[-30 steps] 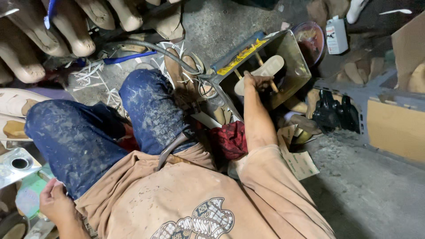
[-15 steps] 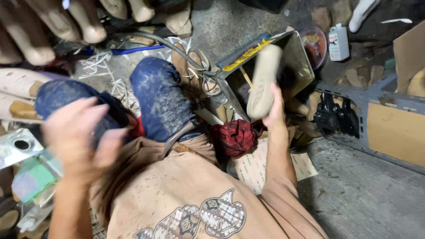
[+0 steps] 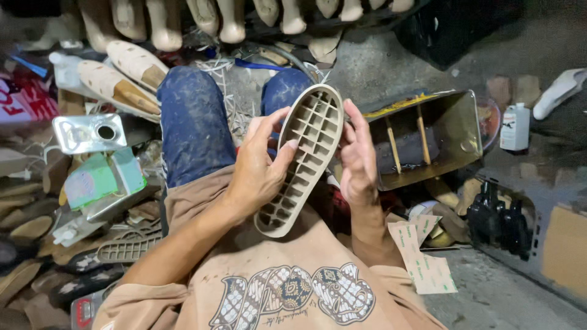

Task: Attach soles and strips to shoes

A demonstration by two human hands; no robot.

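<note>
Head view: both hands hold a beige grid sole (image 3: 304,160) upright above the lap. The left hand (image 3: 260,168) grips its left edge with thumb across the grid; the right hand (image 3: 358,157) clasps its right edge. A metal tin (image 3: 455,131) lies just right, white bottle (image 3: 515,126) beyond.

Open tin box (image 3: 452,131) crowds the right; soles (image 3: 116,76) and cans (image 3: 88,131) clutter the left.
</note>
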